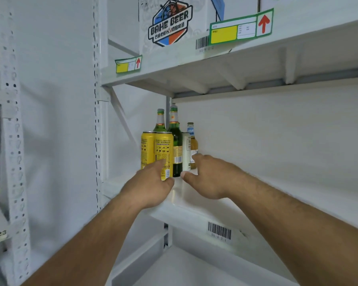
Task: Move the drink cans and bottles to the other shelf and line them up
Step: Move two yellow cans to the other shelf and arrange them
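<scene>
Drink cans and bottles huddle at the left end of your white shelf (256, 195): two yellow cans (156, 150) in front, two green bottles (175, 141) behind, a white can (186, 151) and an amber bottle (193, 141) beside them. Your left hand (151, 186) curls around the nearer yellow can; your right hand (209, 174) reaches spread toward the white can. A beer carton (170, 23) sits overhead.

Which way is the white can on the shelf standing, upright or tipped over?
Upright. The white can stands on its base on the shelf, its sides vertical like the green bottle beside it.
</scene>
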Demonstrator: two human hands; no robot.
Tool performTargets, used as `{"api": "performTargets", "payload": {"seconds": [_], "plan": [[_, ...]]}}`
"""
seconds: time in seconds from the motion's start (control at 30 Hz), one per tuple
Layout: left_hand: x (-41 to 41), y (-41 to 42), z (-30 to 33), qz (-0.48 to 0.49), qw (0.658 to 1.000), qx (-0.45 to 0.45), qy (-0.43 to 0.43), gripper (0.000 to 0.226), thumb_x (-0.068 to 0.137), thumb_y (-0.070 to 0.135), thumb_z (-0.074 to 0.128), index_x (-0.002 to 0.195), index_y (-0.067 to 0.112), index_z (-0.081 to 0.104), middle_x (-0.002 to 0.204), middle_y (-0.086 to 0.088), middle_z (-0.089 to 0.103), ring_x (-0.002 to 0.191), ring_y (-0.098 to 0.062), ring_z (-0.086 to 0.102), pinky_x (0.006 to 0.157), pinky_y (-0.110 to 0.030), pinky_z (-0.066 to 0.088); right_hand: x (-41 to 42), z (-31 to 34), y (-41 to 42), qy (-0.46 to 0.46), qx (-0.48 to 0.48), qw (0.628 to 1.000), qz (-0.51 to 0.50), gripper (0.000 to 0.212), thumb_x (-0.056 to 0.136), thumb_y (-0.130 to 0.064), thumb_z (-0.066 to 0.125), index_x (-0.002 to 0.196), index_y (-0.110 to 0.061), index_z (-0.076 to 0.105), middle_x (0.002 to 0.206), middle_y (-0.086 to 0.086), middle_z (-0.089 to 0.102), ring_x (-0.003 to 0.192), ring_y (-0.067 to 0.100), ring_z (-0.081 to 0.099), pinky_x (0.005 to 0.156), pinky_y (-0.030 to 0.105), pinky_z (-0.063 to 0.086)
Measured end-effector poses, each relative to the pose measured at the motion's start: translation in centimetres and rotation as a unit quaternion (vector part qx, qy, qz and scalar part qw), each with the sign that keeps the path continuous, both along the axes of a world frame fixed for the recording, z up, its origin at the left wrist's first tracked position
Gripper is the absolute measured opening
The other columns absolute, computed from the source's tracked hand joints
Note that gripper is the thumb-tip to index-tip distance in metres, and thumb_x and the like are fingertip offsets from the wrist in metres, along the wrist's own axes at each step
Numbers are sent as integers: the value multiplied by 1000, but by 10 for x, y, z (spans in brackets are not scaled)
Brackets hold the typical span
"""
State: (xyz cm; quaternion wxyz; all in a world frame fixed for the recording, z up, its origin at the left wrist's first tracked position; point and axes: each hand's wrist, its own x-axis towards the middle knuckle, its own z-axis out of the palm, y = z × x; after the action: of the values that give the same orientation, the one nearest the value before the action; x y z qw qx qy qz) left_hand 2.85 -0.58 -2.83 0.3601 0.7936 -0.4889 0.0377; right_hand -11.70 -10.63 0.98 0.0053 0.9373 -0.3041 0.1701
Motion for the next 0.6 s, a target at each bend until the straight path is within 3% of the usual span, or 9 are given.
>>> {"api": "performTargets", "payload": {"seconds": [0.37, 0.6], "plan": [[99, -2, 1, -21, 1000, 5, 5, 67, 103, 42, 53, 163, 33, 24, 165, 5, 35, 147, -21, 40, 117, -36, 34, 86, 3, -10, -35, 14, 998, -55, 66, 98, -63, 45, 149, -22, 40, 139, 4, 57, 121, 26, 59, 99, 47, 52], [141, -12, 4, -38, 999, 11, -38, 57, 103, 42, 53, 156, 30, 36, 158, 1, 45, 141, -24, 47, 109, -38, 41, 120, -2, -19, -39, 12, 994, -105, 67, 96, -66, 45, 147, -23, 41, 135, 2, 60, 118, 26, 61, 96, 48, 54]]}}
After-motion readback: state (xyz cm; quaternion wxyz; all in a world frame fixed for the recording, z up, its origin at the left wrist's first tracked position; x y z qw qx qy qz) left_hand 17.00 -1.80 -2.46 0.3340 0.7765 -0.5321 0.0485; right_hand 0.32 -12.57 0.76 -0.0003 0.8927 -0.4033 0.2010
